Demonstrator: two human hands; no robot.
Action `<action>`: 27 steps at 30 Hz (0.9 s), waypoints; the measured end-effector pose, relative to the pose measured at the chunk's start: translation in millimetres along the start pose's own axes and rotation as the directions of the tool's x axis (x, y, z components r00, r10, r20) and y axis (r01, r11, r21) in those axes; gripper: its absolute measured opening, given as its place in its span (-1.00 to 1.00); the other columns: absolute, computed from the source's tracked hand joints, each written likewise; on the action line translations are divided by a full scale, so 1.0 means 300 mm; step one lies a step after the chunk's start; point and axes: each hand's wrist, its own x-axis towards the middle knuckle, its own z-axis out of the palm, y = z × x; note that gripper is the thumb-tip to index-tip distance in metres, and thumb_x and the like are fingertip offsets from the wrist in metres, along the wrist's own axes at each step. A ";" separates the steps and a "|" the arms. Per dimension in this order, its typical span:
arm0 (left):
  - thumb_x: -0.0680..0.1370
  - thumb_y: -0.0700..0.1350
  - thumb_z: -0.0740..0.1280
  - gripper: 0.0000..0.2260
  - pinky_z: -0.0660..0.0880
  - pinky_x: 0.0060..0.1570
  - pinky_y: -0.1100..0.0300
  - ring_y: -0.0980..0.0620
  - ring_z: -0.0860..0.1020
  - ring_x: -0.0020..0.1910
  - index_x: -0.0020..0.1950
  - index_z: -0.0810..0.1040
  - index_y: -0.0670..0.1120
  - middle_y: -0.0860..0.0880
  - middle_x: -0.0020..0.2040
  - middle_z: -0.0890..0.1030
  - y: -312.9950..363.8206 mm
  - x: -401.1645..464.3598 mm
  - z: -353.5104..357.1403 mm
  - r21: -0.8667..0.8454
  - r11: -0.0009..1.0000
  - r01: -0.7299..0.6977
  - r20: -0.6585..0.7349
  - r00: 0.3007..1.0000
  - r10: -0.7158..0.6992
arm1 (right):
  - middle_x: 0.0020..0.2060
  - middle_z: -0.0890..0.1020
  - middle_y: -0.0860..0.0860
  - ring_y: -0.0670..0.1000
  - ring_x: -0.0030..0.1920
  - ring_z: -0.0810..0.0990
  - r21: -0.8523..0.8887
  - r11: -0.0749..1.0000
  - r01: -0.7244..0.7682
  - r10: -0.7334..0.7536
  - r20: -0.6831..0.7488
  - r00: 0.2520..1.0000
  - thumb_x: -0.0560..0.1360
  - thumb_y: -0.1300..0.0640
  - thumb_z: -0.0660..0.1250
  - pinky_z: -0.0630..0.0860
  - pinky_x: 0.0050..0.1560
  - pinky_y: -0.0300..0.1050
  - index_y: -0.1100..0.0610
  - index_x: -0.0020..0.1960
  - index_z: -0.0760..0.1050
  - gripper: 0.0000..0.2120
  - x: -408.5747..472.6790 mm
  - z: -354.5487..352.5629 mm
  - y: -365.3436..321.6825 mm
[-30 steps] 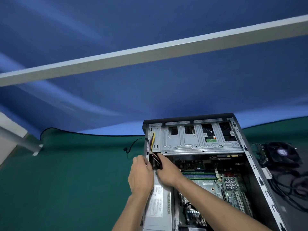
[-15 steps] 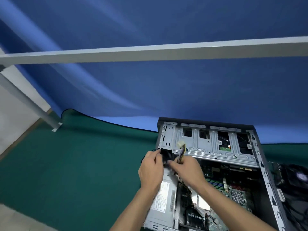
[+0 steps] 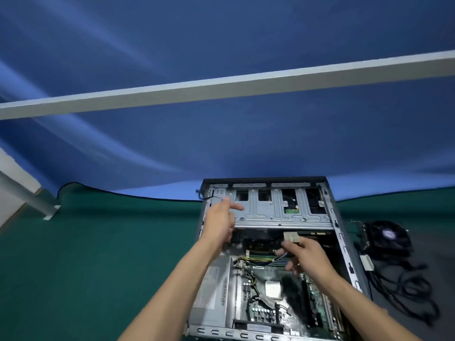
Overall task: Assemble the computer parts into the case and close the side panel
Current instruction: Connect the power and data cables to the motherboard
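The computer case (image 3: 330,207) lies open on its side on the green surface (image 3: 98,267), its far end against the blue backdrop (image 3: 221,131). Inside it, the grey power supply (image 3: 213,296) fills the left compartment, the motherboard (image 3: 273,303) covers the floor to the right of it, and the metal drive cage (image 3: 273,210) spans the far end. My left hand (image 3: 220,221) is raised over the left end of that cage with its fingers (image 3: 235,206) straight and apart, holding nothing. My right hand (image 3: 307,257) is over the middle of the case, its fingers curled round a bundle of cables (image 3: 256,260) that runs from beside the power supply; the white connector (image 3: 291,237) at its end sticks up just above my thumb, in front of the cage. Outside the case, on the right, a black fan (image 3: 386,236) sits on the surface with loose black cords (image 3: 406,289) tangled beside it.
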 end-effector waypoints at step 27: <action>0.62 -0.02 0.12 -0.72 0.41 -0.13 0.13 0.03 0.57 -0.11 0.30 0.46 0.11 0.05 -0.08 0.64 -0.220 -0.090 0.172 0.743 0.491 -0.455 0.499 0.865 0.048 | -0.25 0.60 0.10 0.07 -0.42 0.67 0.234 0.955 -0.183 0.201 -0.057 0.978 0.62 0.20 0.09 0.52 -0.51 -0.20 0.21 0.05 0.55 -0.75 -0.007 -0.040 0.037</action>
